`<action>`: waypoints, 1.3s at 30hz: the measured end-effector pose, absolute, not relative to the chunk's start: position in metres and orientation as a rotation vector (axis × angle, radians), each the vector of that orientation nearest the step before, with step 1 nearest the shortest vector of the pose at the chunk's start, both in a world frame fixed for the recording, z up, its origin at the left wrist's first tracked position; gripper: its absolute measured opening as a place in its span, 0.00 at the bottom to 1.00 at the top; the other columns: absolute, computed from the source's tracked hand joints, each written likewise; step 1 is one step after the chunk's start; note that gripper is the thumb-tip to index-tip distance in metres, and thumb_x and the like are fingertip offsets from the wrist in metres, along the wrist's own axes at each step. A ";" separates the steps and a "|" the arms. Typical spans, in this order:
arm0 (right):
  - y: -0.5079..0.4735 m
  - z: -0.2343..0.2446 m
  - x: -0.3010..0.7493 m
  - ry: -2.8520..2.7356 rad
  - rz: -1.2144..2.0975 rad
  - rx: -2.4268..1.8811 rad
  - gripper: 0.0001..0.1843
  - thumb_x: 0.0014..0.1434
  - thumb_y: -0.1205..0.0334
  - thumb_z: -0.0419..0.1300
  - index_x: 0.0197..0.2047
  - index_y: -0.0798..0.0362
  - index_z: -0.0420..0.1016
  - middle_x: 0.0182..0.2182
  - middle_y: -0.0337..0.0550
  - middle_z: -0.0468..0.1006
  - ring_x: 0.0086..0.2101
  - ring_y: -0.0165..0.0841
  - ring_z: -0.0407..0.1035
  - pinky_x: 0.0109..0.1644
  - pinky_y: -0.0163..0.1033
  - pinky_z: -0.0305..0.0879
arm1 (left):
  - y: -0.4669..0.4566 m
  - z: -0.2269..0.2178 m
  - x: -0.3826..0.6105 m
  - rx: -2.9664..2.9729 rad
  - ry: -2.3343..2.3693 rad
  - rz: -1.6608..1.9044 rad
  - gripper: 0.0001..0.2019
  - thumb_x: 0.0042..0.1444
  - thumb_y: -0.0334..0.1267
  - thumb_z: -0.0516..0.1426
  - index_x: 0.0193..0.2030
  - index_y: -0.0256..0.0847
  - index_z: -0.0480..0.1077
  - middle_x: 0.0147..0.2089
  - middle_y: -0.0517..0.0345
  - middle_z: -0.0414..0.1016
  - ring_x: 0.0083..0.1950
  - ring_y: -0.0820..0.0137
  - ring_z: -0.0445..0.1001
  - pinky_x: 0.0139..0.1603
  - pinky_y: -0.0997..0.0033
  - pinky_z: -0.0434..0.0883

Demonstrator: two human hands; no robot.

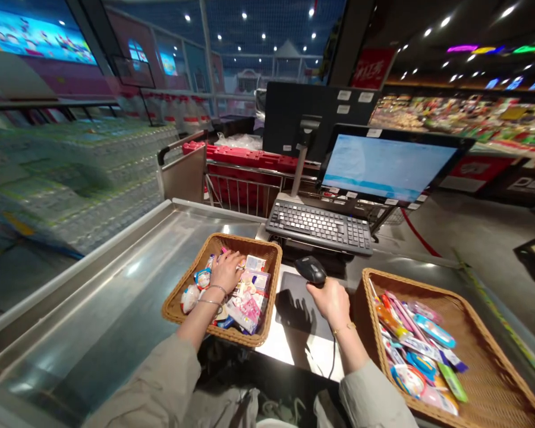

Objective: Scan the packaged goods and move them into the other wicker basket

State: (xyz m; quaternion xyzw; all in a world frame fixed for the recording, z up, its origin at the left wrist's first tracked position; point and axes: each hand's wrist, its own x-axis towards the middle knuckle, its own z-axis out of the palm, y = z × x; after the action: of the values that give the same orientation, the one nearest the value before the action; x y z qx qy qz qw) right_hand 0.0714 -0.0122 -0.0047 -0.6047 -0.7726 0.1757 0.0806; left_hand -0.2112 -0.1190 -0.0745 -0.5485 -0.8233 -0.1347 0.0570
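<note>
I take the black keyboard (318,226) as my mark. Behind it and to its right, a tilted flat monitor (386,166) glows pale blue; its text is too washed out for me to read.

In front of the keyboard and to its left sits a square brown wicker basket (175,304) full of small bright packets (249,297). My left hand (226,270) lies palm down on that heap with the fingers bent into it. The fingertips are buried among the packets, so I cannot tell whether they grip one or only rest there.

Just in front of the keyboard, my right hand (332,300) is closed on the near end of a black rounded handheld device (311,270). The hand covers that end, so I cannot say if it is a scanner or a mouse. A thin dark cable (333,362) drops from under the wrist. Below the hand lies a dark mat (294,309), partly in shadow.

In front of the keyboard and to its right is a second, larger wicker basket (494,339), cut off by the lower edge. It holds long flat coloured packs (419,351) with print too small to read.

Left of the keyboard runs a brushed steel counter (129,297). Behind the keyboard and to its left stand stacked red plastic baskets (249,159), blurred.
</note>
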 end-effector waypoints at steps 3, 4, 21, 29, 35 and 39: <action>-0.012 -0.010 0.067 -2.331 0.522 -1.807 0.18 0.53 0.51 0.55 0.38 0.54 0.78 0.36 0.54 0.81 0.39 0.43 0.76 0.39 0.40 0.65 | -0.114 -0.084 -0.222 -1.783 -2.500 -0.316 0.18 0.55 0.37 0.57 0.53 0.53 0.71 0.61 0.55 0.70 0.64 0.53 0.61 0.63 0.37 0.51; -0.012 -0.011 0.066 -2.336 0.519 -1.808 0.18 0.53 0.51 0.55 0.38 0.54 0.78 0.36 0.55 0.81 0.39 0.43 0.76 0.39 0.40 0.65 | -0.112 -0.087 -0.225 -1.830 -2.493 -0.294 0.17 0.54 0.36 0.58 0.51 0.54 0.72 0.60 0.55 0.72 0.63 0.54 0.62 0.63 0.38 0.51; -0.013 -0.016 0.066 -2.337 0.502 -1.819 0.19 0.54 0.52 0.54 0.39 0.54 0.78 0.36 0.54 0.81 0.39 0.42 0.75 0.38 0.39 0.63 | -0.076 -0.100 -0.229 -2.349 -2.351 0.027 0.08 0.56 0.36 0.57 0.34 0.54 0.78 0.44 0.57 0.80 0.54 0.63 0.69 0.60 0.56 0.57; -0.012 -0.017 0.071 -2.316 0.472 -1.815 0.17 0.54 0.53 0.54 0.37 0.55 0.78 0.35 0.53 0.81 0.38 0.42 0.75 0.37 0.38 0.63 | -0.069 -0.099 -0.233 -2.361 -2.342 0.119 0.06 0.51 0.29 0.58 0.33 0.44 0.74 0.38 0.53 0.79 0.45 0.63 0.74 0.53 0.60 0.63; -0.012 -0.016 0.072 -2.317 0.468 -1.793 0.17 0.54 0.53 0.54 0.38 0.55 0.78 0.33 0.54 0.81 0.38 0.41 0.75 0.37 0.38 0.62 | -0.074 -0.088 -0.238 -2.350 -2.325 0.050 0.04 0.55 0.32 0.56 0.36 0.43 0.72 0.38 0.54 0.78 0.42 0.65 0.74 0.45 0.67 0.65; -0.011 -0.016 0.072 -2.319 0.467 -1.779 0.17 0.54 0.53 0.55 0.37 0.55 0.78 0.32 0.54 0.81 0.37 0.41 0.75 0.36 0.38 0.62 | -0.081 -0.086 -0.237 -2.312 -2.362 0.045 0.01 0.54 0.35 0.59 0.33 0.43 0.73 0.36 0.55 0.77 0.41 0.66 0.73 0.45 0.68 0.65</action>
State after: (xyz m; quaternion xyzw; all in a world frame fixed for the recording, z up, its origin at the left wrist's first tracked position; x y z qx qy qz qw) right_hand 0.0720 -0.0111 -0.0163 -0.5985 -0.7803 0.1570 0.0908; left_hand -0.2372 -0.0809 -0.0856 -0.6971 -0.7122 0.0135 -0.0819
